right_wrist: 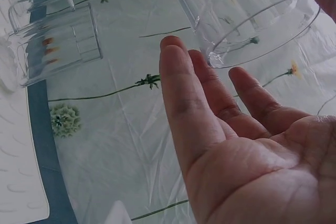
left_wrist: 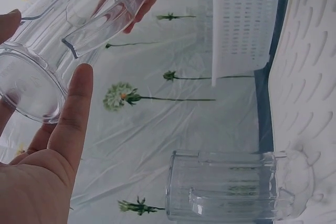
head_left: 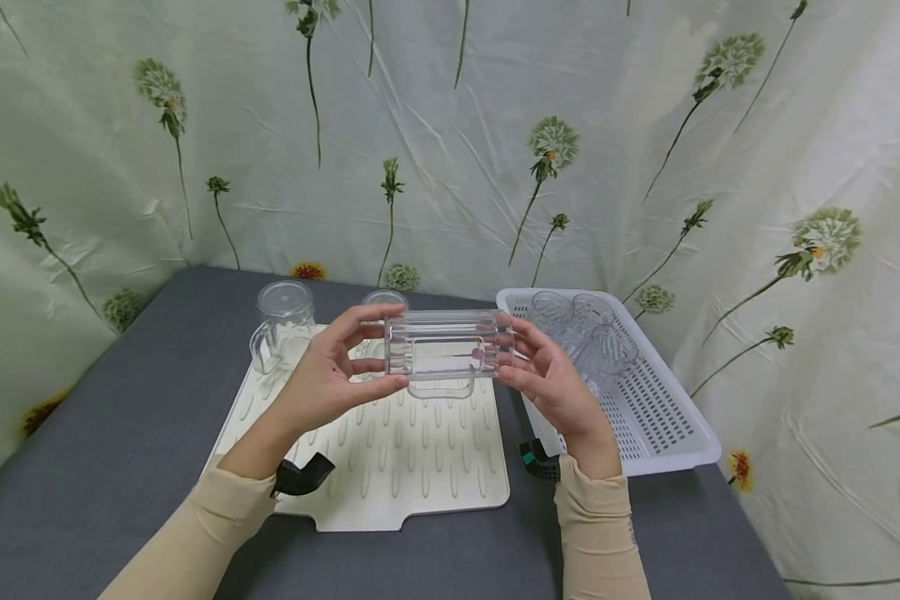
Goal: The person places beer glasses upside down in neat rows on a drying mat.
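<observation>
A clear mug [head_left: 450,346] lies sideways in the air over the white mat, its handle [head_left: 441,388] pointing down. The left hand [head_left: 337,358] grips its base end, thumb below and fingers above; the round base [left_wrist: 31,85] shows in the left wrist view. At the mouth end, the right hand [head_left: 558,383] holds the rim [right_wrist: 268,30] between thumb and fingers, with the index finger [right_wrist: 181,93] extended beside it. Another clear mug [head_left: 285,321] stands upside down on the mat's back left. A further clear mug [head_left: 385,297] stands behind the held one, partly hidden.
The white ridged mat [head_left: 420,467] lies on a dark grey table [head_left: 120,433]. To its right, a white perforated basket [head_left: 663,417] contains several clear glasses [head_left: 607,346]. A flower-patterned curtain [head_left: 450,150] hangs behind and beside the table.
</observation>
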